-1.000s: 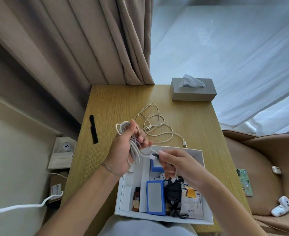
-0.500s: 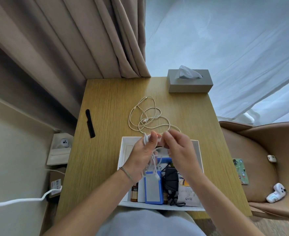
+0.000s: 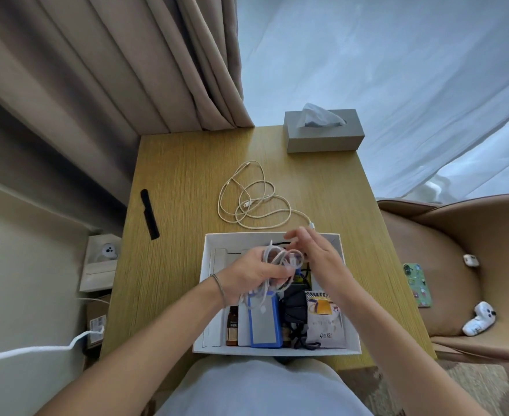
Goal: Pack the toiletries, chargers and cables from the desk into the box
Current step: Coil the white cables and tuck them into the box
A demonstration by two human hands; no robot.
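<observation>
Now that the coiled white cable [image 3: 280, 265] has been brought down over the box [image 3: 206, 295], it is clenched in the left hand [image 3: 251, 273]; the right hand [image 3: 313, 253] has let go, fingers relaxed. A beige cable [image 3: 253, 205] remains on the counter [image 3: 181, 175].

A single wide-angle view looks from the person's head, forward and steeply down. It faces a light wooden surface [image 3: 187, 205] pushed against beige pleated curtains [image 3: 112, 70] and a sheer white drape [image 3: 397, 70], which bend at the frame edges. An open white cardboard box [image 3: 206, 259] lies close below the lens, near the centre. Both forearms enter from the bottom edge. A tan leather chair [image 3: 457, 235] fills the right margin.
</observation>
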